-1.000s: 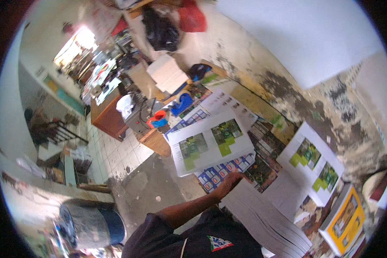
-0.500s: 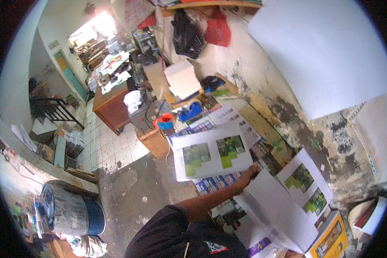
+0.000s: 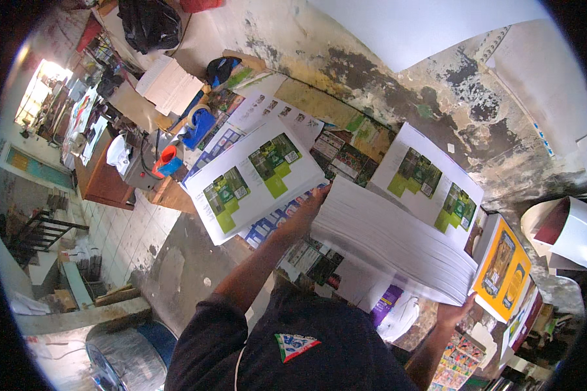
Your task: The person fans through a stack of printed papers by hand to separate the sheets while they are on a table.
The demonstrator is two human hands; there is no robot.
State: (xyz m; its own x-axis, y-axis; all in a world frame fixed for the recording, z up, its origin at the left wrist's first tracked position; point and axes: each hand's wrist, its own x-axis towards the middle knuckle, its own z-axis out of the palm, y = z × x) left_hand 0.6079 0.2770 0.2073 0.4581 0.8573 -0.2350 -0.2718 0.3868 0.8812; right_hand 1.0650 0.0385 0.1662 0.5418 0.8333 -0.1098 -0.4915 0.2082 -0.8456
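Note:
A thick stack of white paper sheets (image 3: 391,238) is held between my two hands, its layered edges fanned and bowed. My left hand (image 3: 314,201) grips the stack's left end, fingers partly hidden by the paper. Its right end is in my right hand (image 3: 455,313), low on the right, fingers mostly behind the sheets. Left of my left hand lies a pile of sheets printed with green pictures (image 3: 254,176). Beyond the held stack is another pile with the same green print (image 3: 430,182).
A yellow-covered stack (image 3: 501,268) stands at the right. Toward the far left sit a blue tape dispenser (image 3: 199,128), an orange tape roll (image 3: 167,158) and a brown cardboard stack (image 3: 169,86). A stained wall (image 3: 372,39) runs behind the table. A barrel (image 3: 127,358) stands at lower left.
My view has turned, shifting the scene leftward. The stack's fanned edges now face me, and my right hand has come into clear sight at its right end.

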